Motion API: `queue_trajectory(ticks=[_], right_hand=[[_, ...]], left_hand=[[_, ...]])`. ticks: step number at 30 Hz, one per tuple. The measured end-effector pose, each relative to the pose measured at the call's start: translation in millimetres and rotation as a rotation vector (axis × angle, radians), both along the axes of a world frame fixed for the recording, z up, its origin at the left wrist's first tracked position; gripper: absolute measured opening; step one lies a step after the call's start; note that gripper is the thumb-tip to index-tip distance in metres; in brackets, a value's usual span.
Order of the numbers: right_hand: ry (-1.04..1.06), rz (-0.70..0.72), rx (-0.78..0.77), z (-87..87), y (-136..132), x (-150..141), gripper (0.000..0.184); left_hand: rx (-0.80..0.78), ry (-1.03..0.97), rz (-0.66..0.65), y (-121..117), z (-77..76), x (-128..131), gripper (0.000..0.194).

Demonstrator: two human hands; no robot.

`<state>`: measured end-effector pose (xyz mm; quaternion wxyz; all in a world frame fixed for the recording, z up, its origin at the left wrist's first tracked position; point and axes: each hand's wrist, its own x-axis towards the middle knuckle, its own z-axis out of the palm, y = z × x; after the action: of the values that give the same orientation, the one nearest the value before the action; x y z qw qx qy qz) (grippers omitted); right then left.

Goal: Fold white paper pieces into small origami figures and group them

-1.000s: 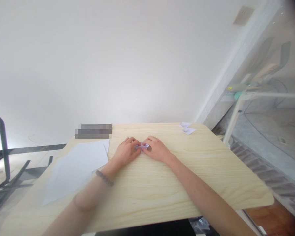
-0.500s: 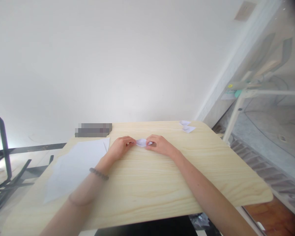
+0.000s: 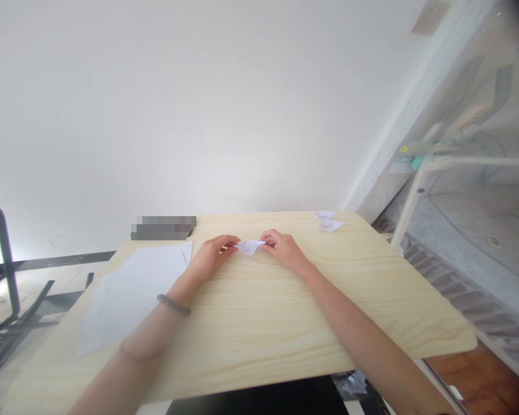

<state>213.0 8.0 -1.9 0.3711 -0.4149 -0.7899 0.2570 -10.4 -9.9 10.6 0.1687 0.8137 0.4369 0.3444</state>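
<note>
A small folded piece of white paper [image 3: 249,247] is held above the middle of the table, its lower edge coming to a point. My left hand [image 3: 216,252] pinches its left corner between thumb and fingers. On the opposite side, my right hand [image 3: 281,248] grips the right corner in the same way. Two folded white paper pieces [image 3: 331,225] lie at the table's far right, one partly against the other. White paper sheets [image 3: 134,288] are spread beside my left forearm, which covers part of them.
The wooden table [image 3: 285,334] backs onto a white wall [image 3: 242,115]. A blurred-out dark object [image 3: 164,228] sits at the far left corner. To the left stands a black chair frame [image 3: 4,259]; on the right is a white metal frame [image 3: 410,202] behind clear plastic.
The held paper has turned from a narrow, open-looking shape to a flatter triangle pointing down towards me. My right hand has shifted slightly up and its fingers have moved to the paper's corner.
</note>
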Motion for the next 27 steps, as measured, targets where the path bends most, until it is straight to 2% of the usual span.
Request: queue_trajectory(ticks=[3,10,17,27], right_hand=[[0.033,0.009,-0.025,-2.1,-0.1,0.3,0.018],[0.026,0.095,0.017,-2.9,-3.1,-5.0,0.019],[-0.018,0.073,0.062,0.5,-4.0,-7.5,0.018],[-0.023,0.066,0.053,-0.6,-2.5,-7.6,0.021]], left_hand=[[-0.034,-0.011,0.021,0.4,-1.8,-1.4,0.022],[-0.006,-0.016,-0.076,0.9,-4.1,-2.6,0.024],[-0.058,-0.005,-0.038,-1.1,-1.2,0.5,0.028],[-0.054,0.001,-0.043,-0.6,0.2,0.6,0.028]])
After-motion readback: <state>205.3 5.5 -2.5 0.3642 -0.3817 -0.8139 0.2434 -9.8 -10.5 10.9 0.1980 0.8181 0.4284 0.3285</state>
